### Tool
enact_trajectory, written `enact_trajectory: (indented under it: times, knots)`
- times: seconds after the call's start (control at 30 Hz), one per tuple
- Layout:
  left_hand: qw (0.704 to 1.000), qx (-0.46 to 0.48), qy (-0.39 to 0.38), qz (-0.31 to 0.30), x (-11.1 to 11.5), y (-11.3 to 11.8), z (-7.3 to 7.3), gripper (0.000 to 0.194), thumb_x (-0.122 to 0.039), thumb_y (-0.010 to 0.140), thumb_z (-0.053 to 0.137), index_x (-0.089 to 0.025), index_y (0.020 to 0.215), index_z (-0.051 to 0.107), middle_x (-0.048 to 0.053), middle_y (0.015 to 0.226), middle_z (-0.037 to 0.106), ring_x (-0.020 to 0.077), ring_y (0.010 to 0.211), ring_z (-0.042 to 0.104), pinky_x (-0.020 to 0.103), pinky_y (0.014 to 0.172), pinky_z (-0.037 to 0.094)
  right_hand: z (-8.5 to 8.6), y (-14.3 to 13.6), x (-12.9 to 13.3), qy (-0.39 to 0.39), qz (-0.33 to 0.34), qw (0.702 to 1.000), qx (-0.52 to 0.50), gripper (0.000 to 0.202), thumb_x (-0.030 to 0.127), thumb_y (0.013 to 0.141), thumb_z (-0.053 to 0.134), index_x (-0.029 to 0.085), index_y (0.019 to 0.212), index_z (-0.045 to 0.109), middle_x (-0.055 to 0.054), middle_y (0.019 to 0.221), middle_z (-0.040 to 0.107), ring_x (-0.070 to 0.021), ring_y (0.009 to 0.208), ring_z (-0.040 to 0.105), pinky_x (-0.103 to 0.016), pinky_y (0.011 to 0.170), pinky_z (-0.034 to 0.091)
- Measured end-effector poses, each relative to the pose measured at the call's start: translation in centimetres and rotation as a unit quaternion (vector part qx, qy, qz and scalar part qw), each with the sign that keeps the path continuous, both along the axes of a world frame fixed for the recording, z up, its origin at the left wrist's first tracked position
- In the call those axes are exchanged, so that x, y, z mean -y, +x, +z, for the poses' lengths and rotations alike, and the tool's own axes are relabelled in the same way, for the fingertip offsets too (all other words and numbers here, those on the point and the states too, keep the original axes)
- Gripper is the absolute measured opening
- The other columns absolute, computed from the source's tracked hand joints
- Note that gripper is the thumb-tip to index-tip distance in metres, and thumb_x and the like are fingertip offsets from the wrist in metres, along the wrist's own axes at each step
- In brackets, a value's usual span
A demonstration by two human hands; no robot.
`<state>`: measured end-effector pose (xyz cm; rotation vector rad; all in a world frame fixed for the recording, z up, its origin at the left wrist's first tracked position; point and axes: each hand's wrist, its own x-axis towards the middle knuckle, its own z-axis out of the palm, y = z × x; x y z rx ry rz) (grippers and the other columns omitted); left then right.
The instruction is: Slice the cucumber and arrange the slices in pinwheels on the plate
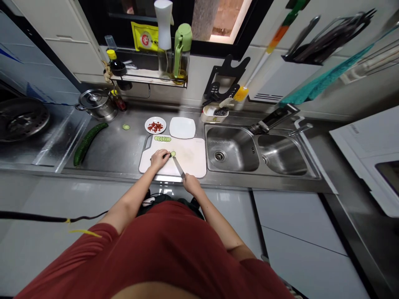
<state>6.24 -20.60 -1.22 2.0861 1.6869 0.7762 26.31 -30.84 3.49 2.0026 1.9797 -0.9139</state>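
Note:
My left hand (159, 159) is closed over a piece of cucumber on the white cutting board (193, 155); most of that piece is hidden under my fingers. A pale green cucumber slice (173, 153) shows at its cut end. My right hand (191, 184) grips the handle of a knife (178, 167), whose blade points away from me with its tip near the slice. A row of overlapping cucumber slices (162, 139) lies along the board's far left edge.
Behind the board are a plate of chopped red pieces (155, 126) and a white square plate (182, 127). A whole cucumber (89, 143) and a lone slice (126, 127) lie left, near a lidded steel pot (97, 104). A double sink (232, 167) adjoins the right side.

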Motion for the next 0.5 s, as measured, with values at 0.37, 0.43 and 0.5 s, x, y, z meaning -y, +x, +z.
enact_trajectory:
  times: [0.37, 0.43, 0.5]
  knots:
    - [0.999, -0.019, -0.047, -0.001, -0.1, 0.2, 1.2, 0.022, -0.032, 0.088, 0.053, -0.026, 0.102, 0.069, 0.002, 0.108, 0.069, 0.0193, 0.104, 0.060, 0.030, 0.091, 0.045, -0.2, 3.3, -1.2, 0.059, -0.107, 0.993, 0.003, 0.034, 0.029, 0.098, 0.036, 0.013, 0.126, 0.046, -0.015, 0.103, 0.068, -0.0250, 0.097, 0.064, -0.029, 0.080, 0.042]
    - [0.998, -0.025, -0.051, -0.004, 0.0, 0.1, 1.3, 0.024, -0.032, 0.088, 0.053, -0.026, 0.105, 0.068, 0.002, 0.111, 0.068, 0.0194, 0.106, 0.060, 0.030, 0.092, 0.045, -0.2, 3.6, -1.8, 0.067, -0.122, 0.990, 0.002, 0.036, 0.028, 0.097, 0.035, 0.013, 0.129, 0.043, -0.015, 0.103, 0.067, -0.0258, 0.097, 0.064, -0.031, 0.079, 0.043]
    - [0.998, -0.033, -0.055, -0.001, 0.0, 0.1, 1.3, 0.026, -0.033, 0.088, 0.053, -0.026, 0.109, 0.067, 0.002, 0.114, 0.067, 0.0197, 0.108, 0.059, 0.030, 0.093, 0.044, -0.2, 3.7, -2.2, 0.069, -0.127, 0.989, 0.002, 0.035, 0.026, 0.097, 0.034, 0.014, 0.128, 0.044, -0.016, 0.103, 0.067, -0.0263, 0.097, 0.064, -0.031, 0.079, 0.043]
